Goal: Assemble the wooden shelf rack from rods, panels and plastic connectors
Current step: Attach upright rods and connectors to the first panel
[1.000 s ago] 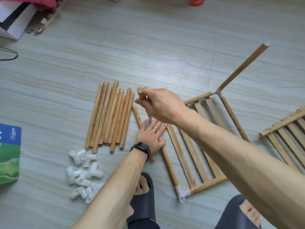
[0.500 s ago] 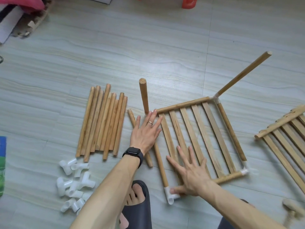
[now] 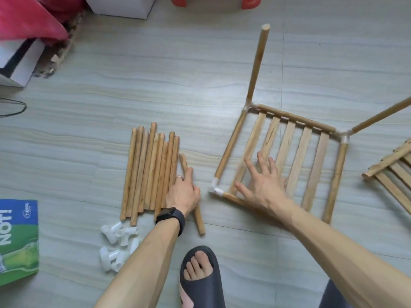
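- Pose, left hand (image 3: 184, 192): low on the grey tiled floor (image 3: 89, 107), forefinger straight along a single loose round wooden rod (image 3: 199, 221), thumb on the rod's other side, remaining fingers curled. It pinches that rod. A black wristband (image 3: 171, 216) is on the wrist.
- Pose, right hand (image 3: 264, 187): arm stretched forward, palm down, fingers spread wide over the square pale wooden slatted panel (image 3: 307, 152). The hand is blurred, so contact cannot be told.
- The panel lies on the floor, right of the loose rod. Five slats counted.
- White plastic corner connectors (image 3: 215, 188) on the panel: three seen.
- Standing rods (image 3: 258, 63) at the panel's far corners: two.
- Row of wooden rods (image 3: 151, 172), just left of the left hand: about nine, though the edges overlap.
- Heap of loose white connectors (image 3: 117, 243) below the row: count unclear.
- Second slatted panel (image 3: 389, 172): one, cut off by the right edge.
- Dark grey sandal (image 3: 200, 285) on a foot: one.
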`<move>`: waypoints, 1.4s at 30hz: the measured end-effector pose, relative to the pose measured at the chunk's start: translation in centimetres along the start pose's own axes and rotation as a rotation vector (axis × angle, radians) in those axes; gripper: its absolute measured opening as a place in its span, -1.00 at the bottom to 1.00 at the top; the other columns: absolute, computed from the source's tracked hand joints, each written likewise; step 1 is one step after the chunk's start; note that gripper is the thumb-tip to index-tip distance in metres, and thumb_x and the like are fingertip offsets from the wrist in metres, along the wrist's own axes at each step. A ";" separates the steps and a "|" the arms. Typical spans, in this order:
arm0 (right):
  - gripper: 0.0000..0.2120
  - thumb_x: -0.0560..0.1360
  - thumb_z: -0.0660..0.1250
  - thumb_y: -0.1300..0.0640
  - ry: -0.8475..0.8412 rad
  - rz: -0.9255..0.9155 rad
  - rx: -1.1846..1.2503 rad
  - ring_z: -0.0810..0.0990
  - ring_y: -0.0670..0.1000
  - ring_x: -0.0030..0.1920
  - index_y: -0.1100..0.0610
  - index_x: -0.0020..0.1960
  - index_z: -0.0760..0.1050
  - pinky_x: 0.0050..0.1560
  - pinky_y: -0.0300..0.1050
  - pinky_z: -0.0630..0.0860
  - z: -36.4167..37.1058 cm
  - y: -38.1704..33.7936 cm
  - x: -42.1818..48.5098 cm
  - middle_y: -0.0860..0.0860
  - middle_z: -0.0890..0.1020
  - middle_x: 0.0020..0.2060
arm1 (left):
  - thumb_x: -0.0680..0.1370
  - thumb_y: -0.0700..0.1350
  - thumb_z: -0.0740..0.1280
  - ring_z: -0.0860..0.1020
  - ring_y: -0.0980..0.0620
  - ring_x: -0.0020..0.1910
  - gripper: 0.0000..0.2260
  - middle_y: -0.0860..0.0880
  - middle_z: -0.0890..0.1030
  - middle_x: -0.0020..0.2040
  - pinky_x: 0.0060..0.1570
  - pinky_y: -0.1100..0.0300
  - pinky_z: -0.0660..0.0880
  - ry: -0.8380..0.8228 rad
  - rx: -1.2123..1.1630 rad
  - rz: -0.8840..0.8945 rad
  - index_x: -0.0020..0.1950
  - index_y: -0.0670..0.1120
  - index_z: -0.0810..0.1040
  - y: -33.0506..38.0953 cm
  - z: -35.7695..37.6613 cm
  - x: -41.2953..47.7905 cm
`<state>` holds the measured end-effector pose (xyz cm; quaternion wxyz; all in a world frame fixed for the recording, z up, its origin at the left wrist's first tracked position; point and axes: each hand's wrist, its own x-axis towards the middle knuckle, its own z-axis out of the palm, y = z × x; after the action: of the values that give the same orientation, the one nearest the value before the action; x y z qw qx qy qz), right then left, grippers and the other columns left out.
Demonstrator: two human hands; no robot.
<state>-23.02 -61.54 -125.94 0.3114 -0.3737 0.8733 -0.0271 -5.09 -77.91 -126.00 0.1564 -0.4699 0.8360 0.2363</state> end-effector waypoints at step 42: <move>-0.67 0.70 0.21 -0.01 0.691 -0.251 0.696 0.46 -0.12 -0.53 0.21 -0.10 0.50 -0.50 -0.38 0.28 -10.8 -4.8 -3.9 -0.13 0.40 -0.54 | 0.57 0.21 0.36 0.47 0.02 0.04 -0.76 0.16 0.56 -0.11 -0.07 0.08 0.46 0.186 -0.489 0.059 0.12 0.14 0.67 1.9 3.2 0.3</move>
<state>-24.02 -64.44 -113.88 0.1047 -0.3191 0.8129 -0.4758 -6.72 -75.49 -128.38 -0.0463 -0.4889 0.7782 0.3915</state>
